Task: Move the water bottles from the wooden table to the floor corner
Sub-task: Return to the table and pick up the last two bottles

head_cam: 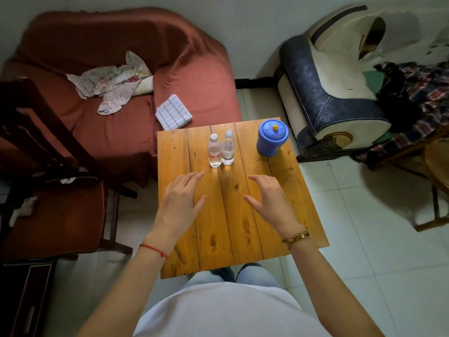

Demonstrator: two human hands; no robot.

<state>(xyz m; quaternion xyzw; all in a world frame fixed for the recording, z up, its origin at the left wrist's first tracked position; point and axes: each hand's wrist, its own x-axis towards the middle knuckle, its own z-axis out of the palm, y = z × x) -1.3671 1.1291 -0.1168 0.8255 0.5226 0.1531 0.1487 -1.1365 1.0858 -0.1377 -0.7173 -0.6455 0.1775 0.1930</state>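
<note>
Wooden table [243,227], plank top, stands on tiled floor. Blue lidded container [272,137] near the table's far right corner. Left hand [181,199] and right hand [269,198] both over mid-table, fingers spread, empty, palms down, well apart. Two water bottles upright toward the far edge, touching side by side: red-label bottle [214,152] on the left, clear bottle [228,149] on the right, neither held
</note>
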